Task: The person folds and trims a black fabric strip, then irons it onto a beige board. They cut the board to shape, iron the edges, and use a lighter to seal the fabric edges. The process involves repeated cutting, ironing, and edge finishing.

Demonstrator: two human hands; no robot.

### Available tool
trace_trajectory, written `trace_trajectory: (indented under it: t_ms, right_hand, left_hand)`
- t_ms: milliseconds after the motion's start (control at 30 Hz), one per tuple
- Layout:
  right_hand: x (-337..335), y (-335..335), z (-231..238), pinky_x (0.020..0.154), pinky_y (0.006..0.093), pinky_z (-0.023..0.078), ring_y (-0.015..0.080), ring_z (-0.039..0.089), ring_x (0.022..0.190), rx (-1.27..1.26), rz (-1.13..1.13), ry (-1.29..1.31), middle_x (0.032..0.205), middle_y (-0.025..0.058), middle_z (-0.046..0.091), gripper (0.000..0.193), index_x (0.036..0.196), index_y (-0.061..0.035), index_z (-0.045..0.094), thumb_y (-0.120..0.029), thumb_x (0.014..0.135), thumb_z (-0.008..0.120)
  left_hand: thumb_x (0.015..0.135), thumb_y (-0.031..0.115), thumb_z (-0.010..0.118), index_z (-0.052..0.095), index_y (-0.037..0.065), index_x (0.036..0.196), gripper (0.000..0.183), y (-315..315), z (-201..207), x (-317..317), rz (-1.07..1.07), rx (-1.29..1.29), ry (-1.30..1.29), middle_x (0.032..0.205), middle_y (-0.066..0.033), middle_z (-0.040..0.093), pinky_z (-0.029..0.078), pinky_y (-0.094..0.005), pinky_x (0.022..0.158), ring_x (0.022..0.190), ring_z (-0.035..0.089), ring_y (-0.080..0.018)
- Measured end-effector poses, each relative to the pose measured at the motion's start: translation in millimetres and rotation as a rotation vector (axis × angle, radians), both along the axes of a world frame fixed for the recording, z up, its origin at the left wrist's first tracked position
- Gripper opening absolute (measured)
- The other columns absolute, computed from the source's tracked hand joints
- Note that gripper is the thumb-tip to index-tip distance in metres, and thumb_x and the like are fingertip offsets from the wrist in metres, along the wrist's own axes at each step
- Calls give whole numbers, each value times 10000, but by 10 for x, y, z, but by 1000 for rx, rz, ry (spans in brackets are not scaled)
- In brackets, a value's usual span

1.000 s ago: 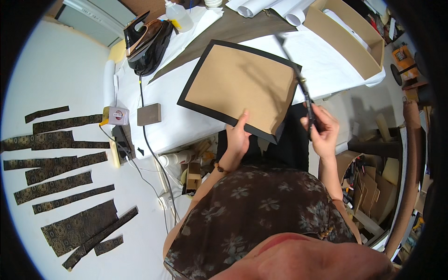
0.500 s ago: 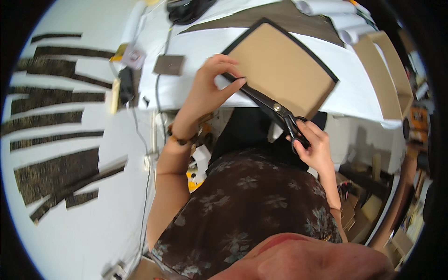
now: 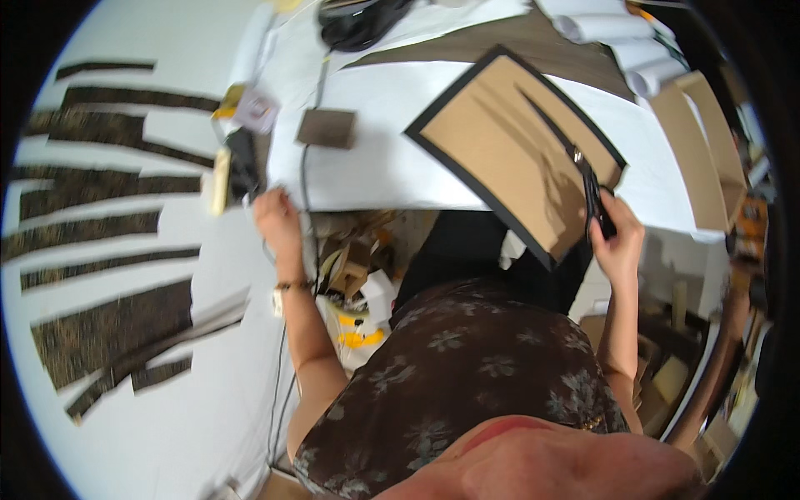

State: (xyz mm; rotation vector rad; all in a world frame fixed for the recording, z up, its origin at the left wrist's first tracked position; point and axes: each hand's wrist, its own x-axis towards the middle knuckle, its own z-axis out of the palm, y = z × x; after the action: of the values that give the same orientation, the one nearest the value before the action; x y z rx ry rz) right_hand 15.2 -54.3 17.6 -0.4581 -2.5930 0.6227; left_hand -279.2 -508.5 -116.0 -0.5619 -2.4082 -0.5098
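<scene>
Cluttered workroom, with a white worktop [image 3: 392,183] spread out beyond both grips. Nearest, right grip [image 3: 618,237] wrapped round the handles of black scissors [image 3: 577,156], blades apparently together and pointing up and leftward from the fingers. Under the scissors, just ahead and left of the right grip, a tan board [image 3: 512,158] with a black border, set askew across the worktop's near edge, one corner jutting out over the lap. Well left of the board, left grip [image 3: 277,221] by the worktop's left corner, blurred, fingers curled; cannot tell whether bare or closed on something small. Probably at a handling stage: scissors poised above the board, no cutting visible. Next move, by that reading, calling for the tips to be held clear of the board's face, or, for any cut, for blades spread and the board steadied by the left grip. Left of the left grip, dark patterned strips [image 3: 83,222]; ahead of it, a grey-brown block [image 3: 327,128]. Ahead and right of the right grip, a cardboard box [image 3: 683,167]. Farthest, beyond both grips, a black iron [image 3: 362,25] and white paper rolls [image 3: 604,29].
</scene>
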Motion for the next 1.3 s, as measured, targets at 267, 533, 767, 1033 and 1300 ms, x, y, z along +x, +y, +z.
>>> trace_trajectory:
  t_ms: [267,533,767,1033,1300]
  right_hand:
    - [-5,1694,-230,695,378,517,316,655,751,283,-198,-116,915,178,639,363,1099,49,639,2,744,696]
    - [-825,2163,305,894,445,497,357,625,1001,542,-141,-893,1014,180,664,326,1086,-41,691,-122,771,709]
    - [-4685,733,714,939,403,471,355,562,1118,590,646,187,1254,208,565,529,1187,-15,576,-14,674,707]
    - [-6213,290,645,827,436,510,373,636,954,647,640,-148,956,181,678,354,996,-89,672,-87,654,767]
    - [-4459,605,1988,718,478,490,385,633,873,777,562,174,878,172,653,341,861,-66,596,-328,739,778]
  left_hand:
    - [880,96,667,684,16,1003,147,176,397,152,12,-164,-183,1014,-115,669,464,-413,817,959,588,-310]
    - [793,-24,658,659,26,1034,246,1397,642,858,-583,438,-337,1014,-130,664,497,-392,818,899,627,-315]
    - [919,290,614,550,77,1330,467,2537,736,628,-906,7,-390,1416,-154,476,210,-543,1151,1377,340,-374]
    - [943,412,518,509,152,1389,517,2766,574,554,-902,-133,-350,1500,-129,396,166,-571,1159,1415,283,-386]
    - [939,384,547,512,155,1391,508,2693,538,576,-983,-186,-388,1492,-130,407,168,-564,1153,1401,307,-393]
